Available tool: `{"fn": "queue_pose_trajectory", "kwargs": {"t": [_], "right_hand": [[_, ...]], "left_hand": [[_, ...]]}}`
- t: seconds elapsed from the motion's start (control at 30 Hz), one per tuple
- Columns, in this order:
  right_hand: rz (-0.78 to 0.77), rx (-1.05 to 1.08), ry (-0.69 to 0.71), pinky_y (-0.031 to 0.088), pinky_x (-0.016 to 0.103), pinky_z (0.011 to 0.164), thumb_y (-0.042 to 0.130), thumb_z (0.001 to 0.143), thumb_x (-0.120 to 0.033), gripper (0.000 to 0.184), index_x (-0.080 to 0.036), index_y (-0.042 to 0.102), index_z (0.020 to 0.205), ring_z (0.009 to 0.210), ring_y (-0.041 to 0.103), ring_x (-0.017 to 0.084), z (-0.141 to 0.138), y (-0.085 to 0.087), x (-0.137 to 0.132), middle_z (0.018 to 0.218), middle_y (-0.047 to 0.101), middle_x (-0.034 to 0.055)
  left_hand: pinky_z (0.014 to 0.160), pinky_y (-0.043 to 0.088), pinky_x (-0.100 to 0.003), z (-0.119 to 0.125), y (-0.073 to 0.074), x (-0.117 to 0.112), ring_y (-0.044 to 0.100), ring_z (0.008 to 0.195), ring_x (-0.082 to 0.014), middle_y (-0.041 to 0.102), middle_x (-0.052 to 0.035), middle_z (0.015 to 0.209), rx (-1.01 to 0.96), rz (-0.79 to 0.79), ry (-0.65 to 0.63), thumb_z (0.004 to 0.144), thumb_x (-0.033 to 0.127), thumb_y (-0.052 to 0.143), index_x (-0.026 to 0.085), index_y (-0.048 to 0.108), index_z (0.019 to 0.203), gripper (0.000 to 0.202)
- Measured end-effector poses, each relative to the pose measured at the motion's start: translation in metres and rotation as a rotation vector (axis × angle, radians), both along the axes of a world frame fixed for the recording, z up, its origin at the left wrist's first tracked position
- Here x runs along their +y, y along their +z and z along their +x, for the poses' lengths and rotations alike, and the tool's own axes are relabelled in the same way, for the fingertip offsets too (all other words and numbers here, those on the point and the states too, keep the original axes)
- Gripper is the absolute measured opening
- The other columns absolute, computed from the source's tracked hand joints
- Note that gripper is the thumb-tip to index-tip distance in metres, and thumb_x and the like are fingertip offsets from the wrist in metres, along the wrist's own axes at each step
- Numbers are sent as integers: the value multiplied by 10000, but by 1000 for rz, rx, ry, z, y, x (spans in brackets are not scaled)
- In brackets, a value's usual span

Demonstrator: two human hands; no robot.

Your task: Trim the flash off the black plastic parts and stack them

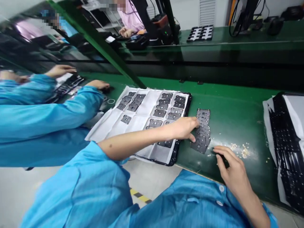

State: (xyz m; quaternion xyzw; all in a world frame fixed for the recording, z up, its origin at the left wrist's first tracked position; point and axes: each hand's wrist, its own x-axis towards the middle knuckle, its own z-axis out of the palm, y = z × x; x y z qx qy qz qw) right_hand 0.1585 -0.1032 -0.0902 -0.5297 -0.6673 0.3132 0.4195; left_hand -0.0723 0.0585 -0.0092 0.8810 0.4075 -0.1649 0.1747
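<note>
My left hand (186, 128) reaches across a black tray (182, 126) lined with white paper and rests its fingertips on the left edge of a fanned row of dark flat plates (202, 131) lying on the green belt. Its fingers are bent, pressing on the plates. My right hand (229, 164) sits on the belt just right of the row's near end, fingers curled around a small dark piece I cannot make out. Several more dark plates (163, 109) lie in the tray's paper pockets.
A co-worker's blue sleeves (47, 114) and hands work at the left beside another tray. A second black tray with white paper (286, 139) stands at the right. Pale crumbs (239, 148) dot the belt. A green post (111, 53) slants behind; a tray (200, 33) lies on the far bench.
</note>
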Motion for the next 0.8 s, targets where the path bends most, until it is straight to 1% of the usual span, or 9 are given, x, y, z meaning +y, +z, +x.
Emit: {"fn": "queue_pose_trajectory", "kwargs": {"t": [0.1, 0.17, 0.23, 0.33, 0.4, 0.47, 0.6, 0.7, 0.8], "right_hand": [[35, -154, -23, 566, 535, 1081, 600, 1061, -231, 206, -237, 720, 1228, 1215, 706, 323, -14, -3, 21, 1288, 752, 138], [44, -277, -4, 546, 578, 1076, 653, 1025, -220, 288, -220, 683, 1311, 1258, 651, 366, -26, -5, 36, 1368, 705, 169], [23, -410, 56, 549, 579, 1018, 686, 981, -165, 384, -200, 654, 1361, 1243, 622, 393, -37, -6, 48, 1390, 681, 186], [-69, -493, 136, 540, 568, 949, 674, 964, -109, 439, -190, 635, 1394, 1153, 610, 395, -50, -3, 58, 1289, 683, 185], [-134, -451, 146, 530, 585, 953, 646, 978, -97, 404, -182, 646, 1373, 1117, 600, 390, -54, 0, 57, 1227, 670, 186], [-173, -397, 139, 534, 574, 973, 641, 980, -83, 308, -177, 688, 1270, 1109, 605, 374, -58, 4, 54, 1193, 664, 177], [-217, -276, 125, 571, 413, 974, 703, 964, -90, 138, -198, 714, 1050, 1071, 669, 271, -61, 15, 52, 1138, 689, 99], [-276, -97, 79, 575, 366, 976, 735, 966, -125, 101, -203, 685, 1007, 1085, 708, 235, -56, 21, 57, 1128, 719, 72], [-361, 55, 51, 617, 325, 796, 718, 1014, -221, 116, -200, 617, 960, 904, 770, 212, -47, 23, 58, 946, 753, 37]], "left_hand": [[922, 551, -396, 3, -10, -32, 709, 1141, -363, 691, -188, 1256, -33, 35, 20, 787, 431, 980, 138, 606, 1170, 611], [934, 567, -426, 6, -17, -45, 703, 1154, -377, 678, -193, 1264, -57, 50, 66, 769, 392, 996, 160, 555, 1170, 640], [946, 580, -444, 7, -24, -51, 709, 1168, -377, 692, -180, 1246, -89, 34, 103, 791, 333, 981, 185, 517, 1174, 620], [929, 595, -443, 2, -32, -54, 748, 1133, -373, 743, -151, 1155, -149, -36, 143, 840, 272, 928, 202, 490, 1193, 566], [901, 596, -421, -4, -36, -55, 770, 1098, -360, 764, -129, 1120, -219, -72, 160, 862, 229, 881, 213, 493, 1193, 510], [864, 586, -387, -11, -38, -55, 779, 1044, -327, 772, -99, 1096, -315, -88, 173, 884, 186, 810, 229, 516, 1134, 388], [752, 530, -334, -24, -34, -47, 726, 837, -253, 745, -41, 916, -491, -99, 193, 907, 209, 683, 233, 558, 904, 127], [684, 499, -311, -26, -22, -34, 658, 713, -218, 706, -10, 773, -598, -167, 204, 924, 329, 690, 225, 642, 878, 124], [683, 529, -301, -18, -8, -25, 665, 712, -209, 743, -17, 790, -716, -235, 264, 936, 421, 698, 217, 735, 985, 212]]}}
